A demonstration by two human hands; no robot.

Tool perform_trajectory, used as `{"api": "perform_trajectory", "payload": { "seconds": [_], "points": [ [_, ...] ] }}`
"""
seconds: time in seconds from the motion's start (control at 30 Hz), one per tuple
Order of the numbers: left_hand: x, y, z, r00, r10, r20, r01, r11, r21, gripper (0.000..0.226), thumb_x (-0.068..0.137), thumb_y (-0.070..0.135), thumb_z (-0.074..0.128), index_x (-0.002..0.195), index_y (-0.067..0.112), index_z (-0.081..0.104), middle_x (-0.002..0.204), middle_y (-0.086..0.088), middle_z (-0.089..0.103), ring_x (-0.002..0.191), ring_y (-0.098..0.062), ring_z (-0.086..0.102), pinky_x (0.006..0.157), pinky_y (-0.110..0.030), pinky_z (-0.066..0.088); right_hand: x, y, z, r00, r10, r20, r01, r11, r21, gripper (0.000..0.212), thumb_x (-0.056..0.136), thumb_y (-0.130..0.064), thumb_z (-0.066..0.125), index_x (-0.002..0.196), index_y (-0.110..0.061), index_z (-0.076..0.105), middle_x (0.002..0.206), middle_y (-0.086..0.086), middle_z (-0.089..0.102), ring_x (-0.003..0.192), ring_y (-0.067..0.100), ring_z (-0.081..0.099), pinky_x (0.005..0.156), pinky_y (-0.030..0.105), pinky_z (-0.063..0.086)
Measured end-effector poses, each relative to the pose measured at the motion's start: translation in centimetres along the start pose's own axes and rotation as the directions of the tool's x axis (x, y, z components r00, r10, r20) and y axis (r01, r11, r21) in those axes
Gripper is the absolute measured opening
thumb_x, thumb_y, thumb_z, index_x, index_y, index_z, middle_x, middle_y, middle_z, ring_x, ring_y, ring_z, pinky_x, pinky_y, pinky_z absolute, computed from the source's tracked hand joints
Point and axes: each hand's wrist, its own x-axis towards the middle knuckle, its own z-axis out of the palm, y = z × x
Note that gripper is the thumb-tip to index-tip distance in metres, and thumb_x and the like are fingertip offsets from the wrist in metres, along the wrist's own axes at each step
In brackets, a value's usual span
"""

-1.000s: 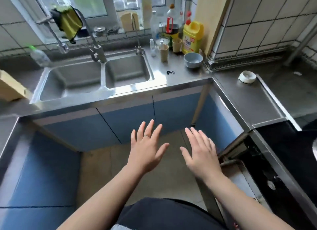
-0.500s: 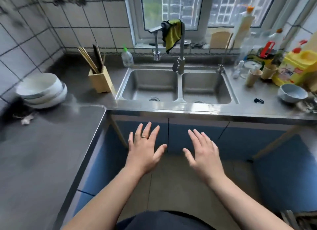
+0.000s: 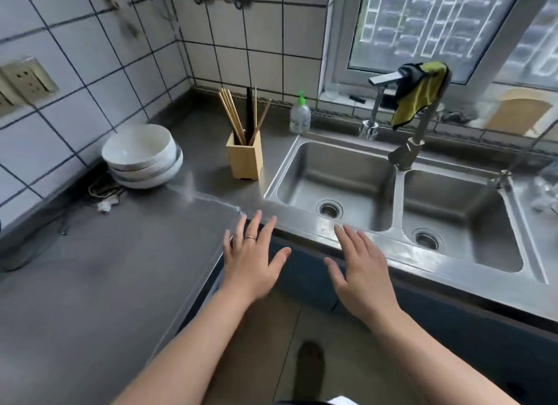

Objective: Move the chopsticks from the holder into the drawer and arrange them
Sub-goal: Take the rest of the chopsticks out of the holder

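A square wooden holder (image 3: 245, 158) stands on the steel counter, just left of the sink. Several chopsticks (image 3: 241, 116), light wood, dark wood and black, stick up out of it and lean apart. My left hand (image 3: 252, 261) hovers with fingers spread near the counter's inner corner, well in front of the holder, a ring on one finger. To its right, my right hand (image 3: 357, 270) is spread flat in the air over the sink's front rim. Both hands hold nothing. No drawer is in sight.
Stacked white bowls (image 3: 142, 157) sit left of the holder by the tiled wall. A soap bottle (image 3: 300, 114) stands behind the double sink (image 3: 392, 190). A yellow cloth (image 3: 418, 95) hangs on the tap. Blue cabinet fronts (image 3: 305, 277) run under the counter (image 3: 99, 277).
The view has swung left and closer to the counter corner, so the holder and bowls now sit near the middle. Both hands stay spread and empty, now nearer the counter edge.
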Motion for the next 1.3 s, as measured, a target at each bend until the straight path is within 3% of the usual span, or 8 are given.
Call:
{"api": "perform_trajectory", "payload": {
  "seconds": [0.27,0.43,0.63,0.8,0.93,1.07,1.17,1.3],
  "points": [
    [9.9,-2.3,-1.2,0.984,-0.167,-0.068,0.164,0.985,-0.043,0.065,0.097,0.058,0.033,0.154,0.034,0.016,0.165,0.004,0.005,0.150,-0.020,-0.008,0.119,-0.052,0.000,13.4,-1.1,0.1,0.991,-0.132,0.033,0.132,0.991,0.008,0.069,0.088,-0.058,0.022,0.151,-0.030,0.022,0.158,-0.006,0.027,0.147,0.022,0.021,0.117,0.042,0.023],
    [15.0,-4.0,-1.8,0.964,-0.256,-0.078,0.249,0.964,-0.091,0.065,0.097,0.058,0.034,0.154,0.034,0.016,0.164,0.004,0.006,0.150,-0.019,-0.007,0.118,-0.053,0.002,20.2,-2.8,-0.3,0.980,-0.196,0.040,0.196,0.981,0.014,0.063,0.095,-0.049,0.040,0.152,-0.031,0.019,0.159,-0.007,0.023,0.148,0.021,0.017,0.117,0.041,0.021],
    [22.4,-7.6,-2.5,0.935,-0.343,-0.092,0.323,0.929,-0.181,0.063,0.097,0.056,0.036,0.154,0.032,0.020,0.164,0.005,0.010,0.150,-0.018,-0.002,0.118,-0.050,0.004,28.0,-5.9,0.7,0.974,-0.222,0.049,0.220,0.975,0.041,0.065,0.096,-0.047,0.041,0.153,-0.030,0.013,0.160,-0.008,0.018,0.149,0.019,0.012,0.118,0.038,0.016],
    [28.1,-11.1,-3.5,0.922,-0.383,-0.061,0.351,0.890,-0.290,0.062,0.098,0.055,0.035,0.154,0.033,0.019,0.163,0.007,0.013,0.150,-0.018,0.002,0.118,-0.048,0.009,34.0,-9.0,2.6,0.986,-0.156,0.053,0.148,0.981,0.129,0.074,0.095,-0.046,0.046,0.154,-0.020,0.010,0.160,-0.001,0.019,0.148,0.019,0.014,0.118,0.038,0.018],
    [32.4,-13.5,-4.4,0.920,-0.390,-0.040,0.342,0.849,-0.404,0.064,0.097,0.055,0.039,0.154,0.031,0.019,0.162,0.005,0.019,0.150,-0.019,0.008,0.118,-0.048,0.013,38.3,-11.4,3.8,0.993,-0.014,0.114,-0.021,0.954,0.300,0.085,0.093,-0.047,0.052,0.154,-0.011,0.005,0.161,0.004,0.017,0.148,0.020,0.017,0.118,0.038,0.022],
    [35.8,-14.7,-4.8,0.920,-0.391,0.027,0.339,0.760,-0.555,0.065,0.096,0.055,0.043,0.153,0.032,0.021,0.159,0.004,0.027,0.147,-0.021,0.017,0.117,-0.049,0.020,41.3,-13.3,4.8,0.970,0.117,0.212,-0.209,0.850,0.484,0.087,0.090,-0.050,0.056,0.154,-0.017,0.007,0.160,0.000,0.020,0.147,0.018,0.022,0.116,0.036,0.025],
    [38.3,-15.3,-4.6,0.920,-0.379,0.099,0.345,0.666,-0.661,0.065,0.095,0.054,0.048,0.151,0.032,0.024,0.155,0.005,0.034,0.143,-0.022,0.027,0.114,-0.051,0.028,43.3,-14.4,5.8,0.945,0.195,0.263,-0.317,0.749,0.582,0.073,0.089,-0.052,0.057,0.147,-0.022,0.026,0.150,-0.007,0.037,0.141,0.018,0.034,0.108,0.034,0.032],
    [40.6,-15.2,-4.9,0.922,-0.363,0.135,0.329,0.548,-0.769,0.047,0.097,0.041,0.055,0.138,0.021,0.045,0.133,0.002,0.055,0.121,-0.017,0.053,0.093,-0.029,0.043,45.5,-15.9,6.5,0.916,0.258,0.306,-0.400,0.604,0.690,0.068,0.086,-0.049,0.062,0.143,-0.021,0.037,0.137,-0.006,0.050,0.126,0.016,0.049,0.099,0.028,0.039]
  ]
}}
